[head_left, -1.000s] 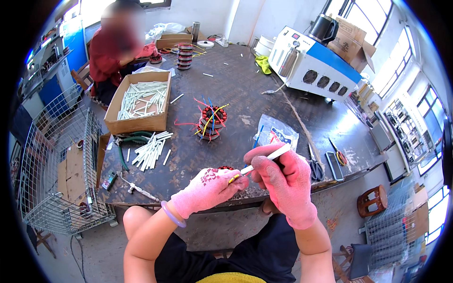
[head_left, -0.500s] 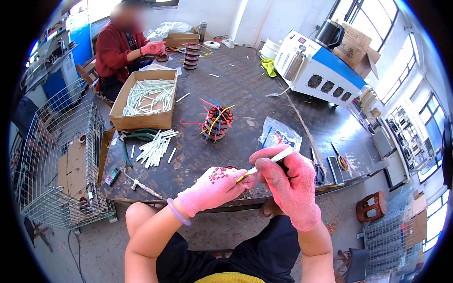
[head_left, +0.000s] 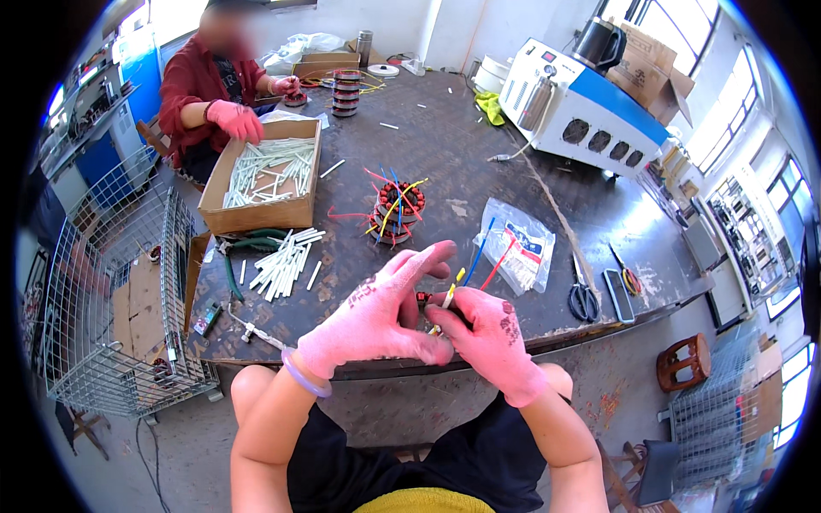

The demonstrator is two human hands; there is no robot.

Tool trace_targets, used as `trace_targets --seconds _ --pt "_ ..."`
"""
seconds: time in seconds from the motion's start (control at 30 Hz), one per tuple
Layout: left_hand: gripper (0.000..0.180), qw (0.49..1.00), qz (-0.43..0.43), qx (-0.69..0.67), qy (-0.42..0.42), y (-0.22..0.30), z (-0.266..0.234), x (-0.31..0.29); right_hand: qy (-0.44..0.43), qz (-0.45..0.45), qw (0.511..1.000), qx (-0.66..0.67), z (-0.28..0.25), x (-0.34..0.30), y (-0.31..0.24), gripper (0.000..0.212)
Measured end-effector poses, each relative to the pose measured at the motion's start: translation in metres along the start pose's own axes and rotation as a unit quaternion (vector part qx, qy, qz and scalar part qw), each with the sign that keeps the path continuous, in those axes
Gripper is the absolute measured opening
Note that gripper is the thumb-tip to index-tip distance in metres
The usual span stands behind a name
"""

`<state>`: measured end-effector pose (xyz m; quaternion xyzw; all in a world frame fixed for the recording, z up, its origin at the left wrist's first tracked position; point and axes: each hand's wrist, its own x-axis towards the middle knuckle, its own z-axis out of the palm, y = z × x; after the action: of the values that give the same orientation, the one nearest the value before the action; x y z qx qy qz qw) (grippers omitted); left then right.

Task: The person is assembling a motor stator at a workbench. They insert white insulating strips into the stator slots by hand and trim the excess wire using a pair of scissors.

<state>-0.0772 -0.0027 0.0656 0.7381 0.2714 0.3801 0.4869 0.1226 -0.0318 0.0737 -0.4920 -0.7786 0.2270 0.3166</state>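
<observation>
Pink work gloves cover both my hands above the table's near edge. My right hand (head_left: 492, 333) pinches a white sleeve (head_left: 448, 298) threaded on a yellow wire (head_left: 460, 275). My left hand (head_left: 376, 316) is beside it, thumb and fingers spread apart. Between the hands shows a bit of a red-and-black wound coil (head_left: 422, 297), mostly hidden by them. A blue wire (head_left: 480, 250) and a red wire (head_left: 498, 263) stick up beyond my right hand. Farther off stands a stack of wound coil rings (head_left: 396, 212) with red, blue and yellow leads.
White sleeves (head_left: 286, 269) lie loose left of my hands, near a cardboard box (head_left: 261, 215) of more. A clear plastic bag (head_left: 522, 248), scissors (head_left: 583, 301) and a phone (head_left: 619, 296) lie at right. A co-worker (head_left: 201, 94) sits at far left; a blue-and-white machine (head_left: 581, 107) stands behind.
The white sleeve has come down onto the yellow wire, with my right hand lower and farther left. My left hand has spread its fingers. The co-worker's hand now reaches over the box.
</observation>
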Motion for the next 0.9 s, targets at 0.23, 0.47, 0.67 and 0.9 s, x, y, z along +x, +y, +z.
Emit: trace_targets --seconds 0.23,0.47,0.67,0.9 --pt "0.019 0.988 0.136 0.032 0.071 -0.019 0.029 0.008 -0.003 -0.007 0.988 -0.152 0.061 -0.026 0.059 0.021" --pt "0.029 0.986 0.07 -0.105 0.11 -0.028 0.037 0.008 0.043 -0.032 0.996 -0.074 0.081 -0.037 0.086 0.025" --pt "0.059 0.933 0.107 0.307 0.157 -0.066 0.035 0.006 0.037 0.01 0.999 0.002 0.044 -0.058 0.097 0.033" --pt "0.018 0.966 -0.059 0.252 0.004 -0.104 0.043 -0.005 -0.007 -0.068 0.996 -0.051 0.052 -0.04 0.132 0.076"
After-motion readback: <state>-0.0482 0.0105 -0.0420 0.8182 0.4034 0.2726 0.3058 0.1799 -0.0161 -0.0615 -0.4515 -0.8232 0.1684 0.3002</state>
